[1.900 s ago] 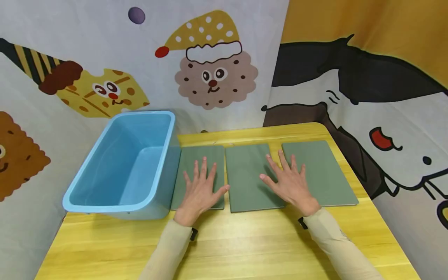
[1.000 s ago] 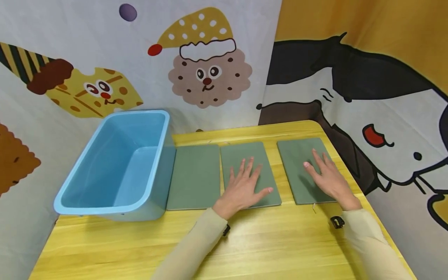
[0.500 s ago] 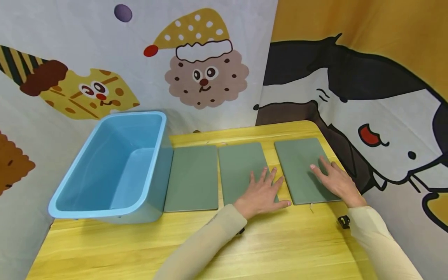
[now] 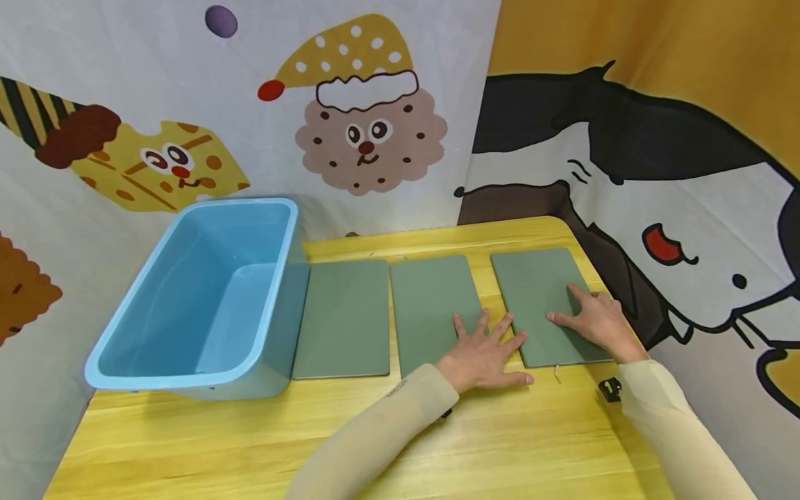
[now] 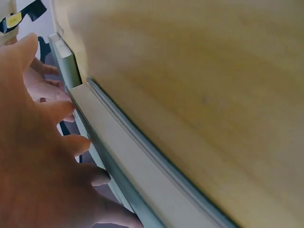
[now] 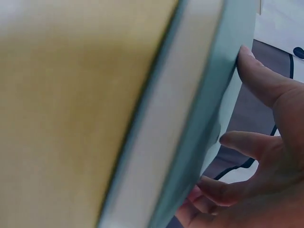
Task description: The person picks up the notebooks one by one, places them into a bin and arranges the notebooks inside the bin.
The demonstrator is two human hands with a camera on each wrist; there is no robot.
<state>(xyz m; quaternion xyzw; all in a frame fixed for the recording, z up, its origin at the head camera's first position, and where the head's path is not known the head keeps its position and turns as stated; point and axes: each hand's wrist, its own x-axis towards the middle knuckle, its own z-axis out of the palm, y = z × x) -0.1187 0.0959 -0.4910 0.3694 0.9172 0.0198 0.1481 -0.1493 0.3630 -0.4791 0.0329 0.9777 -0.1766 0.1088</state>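
Three green hardcover books lie flat in a row. In the head view, my left hand [image 4: 484, 357] lies with fingers spread over the lower right corner of the middle book [image 4: 431, 298], fingertips reaching towards the right book [image 4: 531, 292]. My right hand [image 4: 600, 323] touches the right book near its right edge, thumb and index fingertip on the cover; its other fingers are partly hidden. In the right wrist view, the fingertips meet the green cover [image 6: 204, 104] above the pale page edges. The left book [image 4: 344, 319] lies untouched beside the basin.
A deep blue plastic basin [image 4: 194, 298] stands on the left of the yellow wooden table [image 4: 250, 444]. A thin ribbon end [image 4: 557, 375] sticks out below the right book. Behind the table hangs a cartoon-printed cloth [image 4: 375, 153].
My left hand has moved right from the left book across the middle one. My right hand has moved from between the middle and right books to the right book's far side.
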